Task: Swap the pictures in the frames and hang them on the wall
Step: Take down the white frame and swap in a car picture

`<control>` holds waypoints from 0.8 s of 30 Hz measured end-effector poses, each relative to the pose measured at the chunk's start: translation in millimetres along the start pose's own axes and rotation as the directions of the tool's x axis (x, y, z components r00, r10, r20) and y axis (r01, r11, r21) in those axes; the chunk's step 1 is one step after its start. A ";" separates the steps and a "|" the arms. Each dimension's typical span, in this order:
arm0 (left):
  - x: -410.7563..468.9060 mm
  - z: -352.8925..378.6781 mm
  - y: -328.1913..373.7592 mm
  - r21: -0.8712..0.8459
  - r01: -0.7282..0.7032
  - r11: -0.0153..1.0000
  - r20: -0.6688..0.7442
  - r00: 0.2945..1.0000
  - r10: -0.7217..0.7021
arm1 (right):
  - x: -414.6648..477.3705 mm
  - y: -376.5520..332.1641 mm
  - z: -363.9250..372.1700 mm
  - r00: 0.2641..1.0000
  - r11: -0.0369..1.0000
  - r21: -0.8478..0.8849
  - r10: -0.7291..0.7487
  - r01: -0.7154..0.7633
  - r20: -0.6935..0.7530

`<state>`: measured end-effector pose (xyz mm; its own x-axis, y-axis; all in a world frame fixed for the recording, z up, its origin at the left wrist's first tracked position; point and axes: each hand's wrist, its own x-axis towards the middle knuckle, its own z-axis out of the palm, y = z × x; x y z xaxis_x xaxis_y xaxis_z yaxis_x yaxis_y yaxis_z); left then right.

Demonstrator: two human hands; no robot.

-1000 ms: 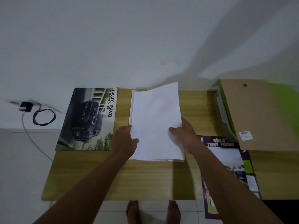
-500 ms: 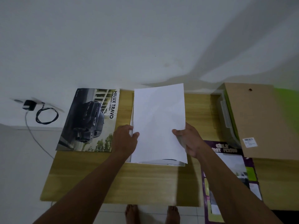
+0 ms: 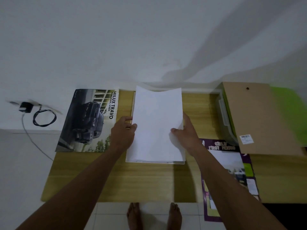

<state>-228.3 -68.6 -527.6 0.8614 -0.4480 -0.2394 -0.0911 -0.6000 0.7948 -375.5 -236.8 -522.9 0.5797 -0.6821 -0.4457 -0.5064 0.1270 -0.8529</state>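
A white sheet (image 3: 156, 123) lies face down over a white picture frame (image 3: 179, 162) in the middle of the wooden table (image 3: 132, 181). My left hand (image 3: 123, 131) pinches the sheet's left edge and my right hand (image 3: 186, 131) pinches its right edge. The sheet's far end bows upward. A truck poster reading HILUX TRAVO (image 3: 88, 120) lies flat to the left. A purple poster (image 3: 230, 165) lies to the right, partly under my right forearm. A brown backing board (image 3: 259, 118) rests at the far right.
The table stands against a white wall. A green and clear plastic box (image 3: 226, 117) sits under the backing board. A black charger with a coiled cable (image 3: 39, 117) hangs on the wall to the left. My bare feet (image 3: 154, 214) stand on the tiled floor below the table edge.
The sheet, lifted and tilted earlier, has come down over the frame. Both hands moved slightly forward along its edges and still grip it.
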 end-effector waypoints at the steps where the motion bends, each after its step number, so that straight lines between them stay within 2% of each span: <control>1: -0.4 -1.7 0.4 -0.032 0.002 0.999 0.066 0.998 0.000 | -1.7 -1.4 0.4 1.000 1.000 0.013 0.006 -0.006 -0.013; 4: -5.7 -8.5 0.6 -0.088 -0.014 0.996 0.207 0.978 0.032 | -9.8 -7.9 0.0 0.999 0.999 0.037 0.029 -0.027 -0.040; 6: -10.0 -15.5 1.2 -0.056 -0.099 0.993 0.175 0.979 0.108 | -14.5 -12.3 -0.9 0.997 1.000 0.005 0.031 -0.031 -0.064; 8: -17.7 -23.8 6.5 -0.043 -0.232 0.972 0.097 0.967 0.235 | -19.2 -19.9 0.3 0.995 0.994 -0.106 0.020 -0.030 -0.102; 11: -34.7 -31.9 19.6 -0.085 -0.431 0.899 0.014 0.901 0.433 | -29.9 -46.3 8.0 0.977 0.956 -0.281 -0.138 0.088 -0.163; 14: -55.0 -34.4 38.4 -0.111 -0.527 0.843 0.002 0.848 0.531 | -47.3 -86.4 17.6 0.971 0.964 -0.211 -0.194 0.163 -0.137; 18: -81.8 -35.6 63.6 0.007 -0.658 0.753 0.004 0.753 0.658 | -61.3 -119.4 20.0 0.967 0.971 -0.191 -0.181 0.146 -0.179; 19: -86.9 -34.9 66.5 0.013 -0.649 0.760 0.019 0.761 0.649 | -63.9 -121.6 17.8 0.961 0.970 -0.193 -0.188 0.149 -0.202; 22: -101.8 -33.7 72.9 -0.062 -0.531 0.845 0.067 0.843 0.534 | -77.9 -122.4 2.2 0.940 0.968 -0.191 -0.213 0.165 -0.267; 24: -106.4 -36.3 78.1 -0.151 -0.424 0.893 0.017 0.902 0.431 | -90.4 -121.5 -12.8 0.940 0.976 -0.119 -0.207 0.181 -0.269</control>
<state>-308.9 -43.7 -419.8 0.7296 -0.6737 0.1174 -0.3710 -0.2456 0.8956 -374.5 -199.7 -375.6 0.4781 -0.8618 -0.1692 -0.4655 -0.0853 -0.8809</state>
